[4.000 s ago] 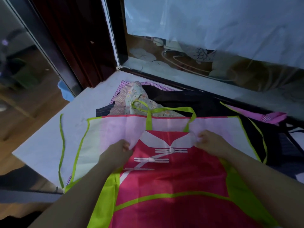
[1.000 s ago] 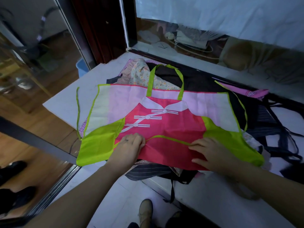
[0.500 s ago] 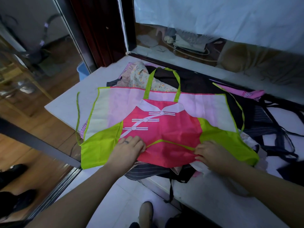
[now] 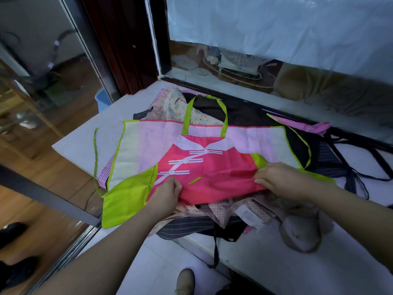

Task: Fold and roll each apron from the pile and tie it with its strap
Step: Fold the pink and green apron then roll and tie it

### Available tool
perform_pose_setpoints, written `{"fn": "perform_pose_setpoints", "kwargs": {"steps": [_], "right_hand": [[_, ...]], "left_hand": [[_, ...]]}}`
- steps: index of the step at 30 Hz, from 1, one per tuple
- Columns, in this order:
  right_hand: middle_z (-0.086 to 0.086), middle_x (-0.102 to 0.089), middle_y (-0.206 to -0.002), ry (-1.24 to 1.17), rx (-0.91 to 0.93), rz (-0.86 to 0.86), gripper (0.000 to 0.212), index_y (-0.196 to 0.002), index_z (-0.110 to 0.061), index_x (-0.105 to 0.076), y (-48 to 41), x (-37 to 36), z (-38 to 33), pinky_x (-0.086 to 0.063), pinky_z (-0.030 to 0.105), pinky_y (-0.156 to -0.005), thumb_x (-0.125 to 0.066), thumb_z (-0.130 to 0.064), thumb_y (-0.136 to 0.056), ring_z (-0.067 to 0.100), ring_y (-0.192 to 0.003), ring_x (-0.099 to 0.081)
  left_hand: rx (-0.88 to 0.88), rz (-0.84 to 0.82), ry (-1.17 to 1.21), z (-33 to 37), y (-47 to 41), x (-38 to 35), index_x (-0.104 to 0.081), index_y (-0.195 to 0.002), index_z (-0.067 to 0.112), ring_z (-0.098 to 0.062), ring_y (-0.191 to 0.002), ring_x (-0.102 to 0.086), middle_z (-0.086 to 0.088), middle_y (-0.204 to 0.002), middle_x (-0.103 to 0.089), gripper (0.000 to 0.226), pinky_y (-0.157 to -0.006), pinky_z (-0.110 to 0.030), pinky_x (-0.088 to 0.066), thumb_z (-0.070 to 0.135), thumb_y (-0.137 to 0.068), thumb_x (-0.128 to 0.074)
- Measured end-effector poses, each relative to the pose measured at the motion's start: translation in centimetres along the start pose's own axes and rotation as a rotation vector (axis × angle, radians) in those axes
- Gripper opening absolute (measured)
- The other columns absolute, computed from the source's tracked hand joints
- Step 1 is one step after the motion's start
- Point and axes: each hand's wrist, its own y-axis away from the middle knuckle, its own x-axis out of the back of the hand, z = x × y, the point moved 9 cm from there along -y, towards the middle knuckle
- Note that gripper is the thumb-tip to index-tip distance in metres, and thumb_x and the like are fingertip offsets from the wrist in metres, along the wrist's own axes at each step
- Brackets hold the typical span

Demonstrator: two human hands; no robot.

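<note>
- Both grips are closed on cloth: the left hand (image 4: 168, 191) pinches the near edge of the pink apron (image 4: 212, 165), and the right hand (image 4: 278, 179) curls its fingers over the same edge further along.
- A second ago both palms lay flat on that fold; now the edge is lifted and pushed toward the bib, and most of the green trim line is hidden under a ridge of fabric.
- I judge that the folding is done and the roll is starting. The tie comes later, as the green waist strap (image 4: 95, 158) trails loose at the left.
- The apron lies on the pile of aprons (image 4: 223, 216), spread over a white tabletop (image 4: 78, 143).
- Behind is a window (image 4: 276, 79) with pale sheeting. A blue tub (image 4: 102, 101) stands on the wooden floor (image 4: 53, 179) at the left.
</note>
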Motion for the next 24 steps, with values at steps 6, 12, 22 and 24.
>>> {"fn": "perform_pose_setpoints", "kwargs": {"steps": [6, 12, 22, 24], "right_hand": [[-0.005, -0.071, -0.099, -0.049, -0.2, 0.158, 0.014, -0.096, -0.025, -0.073, 0.4, 2.3, 1.1, -0.049, 0.033, -0.084, -0.062, -0.028, -0.088, 0.021, -0.097, -0.063], [0.007, -0.069, -0.068, 0.035, -0.26, 0.398, 0.009, -0.067, -0.013, -0.07, -0.6, 6.6, 3.2, -0.049, 0.038, -0.069, -0.072, -0.005, -0.07, 0.032, -0.071, -0.064], [0.0, -0.063, -0.102, 0.251, -0.247, -0.297, 0.014, -0.096, -0.027, -0.065, 1.6, -2.2, 3.7, -0.047, 0.031, -0.082, -0.051, -0.031, -0.092, 0.021, -0.103, -0.06], [0.001, -0.054, -0.126, 0.113, -0.238, -0.296, 0.037, -0.128, -0.028, -0.055, 1.7, -4.5, 3.2, -0.044, 0.032, -0.094, -0.055, -0.037, -0.092, 0.02, -0.118, -0.051]], "left_hand": [[-0.15, -0.006, -0.153, 2.5, -0.2, 1.4, -0.042, -0.079, 0.02, -0.01, -0.044, -0.064, 0.003, -0.055, -0.056, 0.022, -0.043, -0.017, -0.036, 0.015, -0.101, -0.044], [-0.262, 0.146, -0.162, 5.9, -0.7, 1.1, -0.045, -0.08, 0.019, -0.028, -0.076, -0.068, -0.01, -0.077, -0.065, 0.02, -0.067, -0.041, -0.05, 0.01, -0.098, -0.046], [-0.361, 0.032, -0.828, 3.8, -0.2, -1.4, -0.042, -0.129, 0.021, -0.026, -0.117, -0.051, -0.003, -0.128, -0.054, 0.055, -0.096, -0.038, -0.041, 0.054, -0.088, -0.055], [-0.331, -0.058, -0.994, 1.9, 0.3, -3.2, -0.029, -0.143, 0.028, -0.024, -0.13, -0.039, 0.001, -0.143, -0.039, 0.079, -0.106, -0.039, -0.032, 0.066, -0.08, -0.056]]}}
